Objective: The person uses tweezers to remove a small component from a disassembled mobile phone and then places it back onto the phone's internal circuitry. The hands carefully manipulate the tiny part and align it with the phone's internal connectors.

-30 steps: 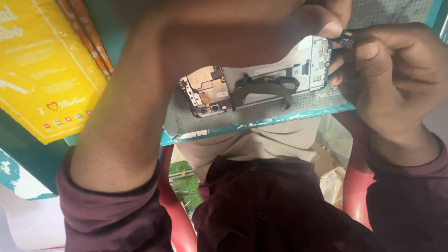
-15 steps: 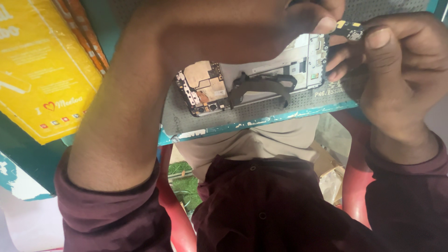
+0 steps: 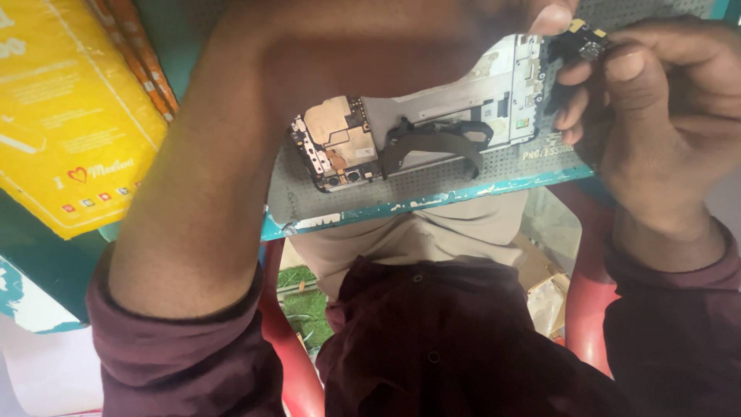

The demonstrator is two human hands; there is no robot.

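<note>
An opened phone [image 3: 440,116] lies back-up on a grey work mat [image 3: 432,181], with its metal frame, a copper-shielded circuit board [image 3: 336,139] and a black curved strip [image 3: 432,140] exposed. My left hand [image 3: 370,46] reaches across from the left and covers the phone's far side, holding it down; a fingertip shows by the phone's right end. My right hand [image 3: 664,116] is at the right, pinching a small black part with gold contacts [image 3: 582,40] just off that same end of the phone.
The mat sits at the teal table edge [image 3: 463,197]. A yellow padded packet [image 3: 69,116] lies on the left with orange strips beside it. Below the table are my lap, a maroon shirt and a red chair [image 3: 282,340].
My right hand has drawn the small black part up and to the right, a little away from the phone's end. My left hand has stayed on the phone.
</note>
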